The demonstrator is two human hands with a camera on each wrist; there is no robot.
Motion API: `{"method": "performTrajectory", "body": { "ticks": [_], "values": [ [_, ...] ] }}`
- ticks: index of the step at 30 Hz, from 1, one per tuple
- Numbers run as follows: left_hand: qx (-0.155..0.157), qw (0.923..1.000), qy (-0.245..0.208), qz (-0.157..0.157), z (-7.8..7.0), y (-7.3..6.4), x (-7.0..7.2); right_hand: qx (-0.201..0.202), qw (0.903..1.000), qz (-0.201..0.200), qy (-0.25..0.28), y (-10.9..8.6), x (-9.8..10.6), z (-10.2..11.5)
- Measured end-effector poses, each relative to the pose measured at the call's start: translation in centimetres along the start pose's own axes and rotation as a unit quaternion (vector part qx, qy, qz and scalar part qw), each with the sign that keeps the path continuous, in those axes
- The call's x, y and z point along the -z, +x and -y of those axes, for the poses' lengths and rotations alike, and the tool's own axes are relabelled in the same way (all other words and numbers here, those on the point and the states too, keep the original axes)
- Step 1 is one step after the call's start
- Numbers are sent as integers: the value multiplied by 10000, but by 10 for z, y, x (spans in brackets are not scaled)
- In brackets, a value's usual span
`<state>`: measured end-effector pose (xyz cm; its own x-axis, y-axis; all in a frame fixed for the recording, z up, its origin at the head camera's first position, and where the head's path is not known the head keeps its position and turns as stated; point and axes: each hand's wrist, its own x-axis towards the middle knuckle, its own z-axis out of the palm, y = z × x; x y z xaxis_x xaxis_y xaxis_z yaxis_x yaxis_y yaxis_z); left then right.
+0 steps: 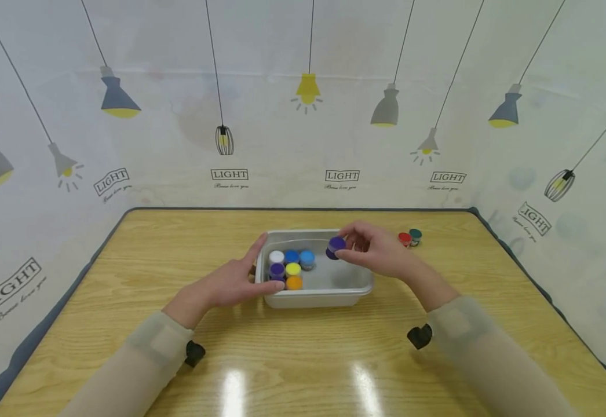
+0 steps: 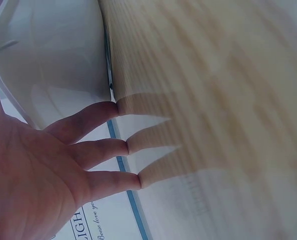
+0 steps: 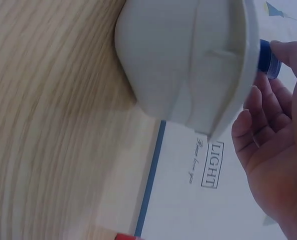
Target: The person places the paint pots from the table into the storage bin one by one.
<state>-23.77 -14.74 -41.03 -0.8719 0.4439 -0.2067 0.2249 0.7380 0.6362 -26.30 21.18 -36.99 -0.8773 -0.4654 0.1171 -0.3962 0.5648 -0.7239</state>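
In the head view a white plastic tub (image 1: 312, 299) sits on the table with several small paint pots standing together at its left end. Their lids are white, blue, light blue, purple, yellow and orange (image 1: 294, 282). Over the tub's right part, my right hand (image 1: 381, 249) pinches a purple paint pot (image 1: 336, 245) between thumb and fingers; the right wrist view shows it above the rim. At the tub's left end lies my left hand (image 1: 232, 282), thumb along the rim near the orange pot. Its other fingers (image 2: 108, 181) stretch down outside the wall, tips at the tabletop.
To the right of the tub, a red-lidded pot (image 1: 404, 238) and a dark green-lidded pot (image 1: 415, 234) stand side by side on the wooden table (image 1: 303, 347). A curtain printed with lamps (image 1: 282, 139) encloses the table at its back and sides.
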Motion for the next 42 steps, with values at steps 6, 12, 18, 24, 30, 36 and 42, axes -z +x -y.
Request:
{"method": "performTrajectory", "body": {
  "ticks": [6,12,18,24,30,36,42],
  "values": [
    [59,10000,19,41,0,0,1,152,9996,88,-222,16,-17,6],
    [40,10000,-5,53,0,1,1,186,9994,275,-131,29,-28,10],
    [40,10000,5,70,-1,2,-2,64,9995,300,-53,33,-35,7],
    [15,10000,24,40,-2,1,-3,-50,9991,407,-51,33,-40,4],
    [-28,9999,80,-66,1,1,-1,9,9971,599,-479,36,-46,4],
    [-24,9999,88,-53,-1,1,0,-231,9909,854,-1015,39,-48,5],
    [55,10000,59,-51,-2,0,-1,-418,9824,1103,-1450,37,-48,9]
  ]
}}
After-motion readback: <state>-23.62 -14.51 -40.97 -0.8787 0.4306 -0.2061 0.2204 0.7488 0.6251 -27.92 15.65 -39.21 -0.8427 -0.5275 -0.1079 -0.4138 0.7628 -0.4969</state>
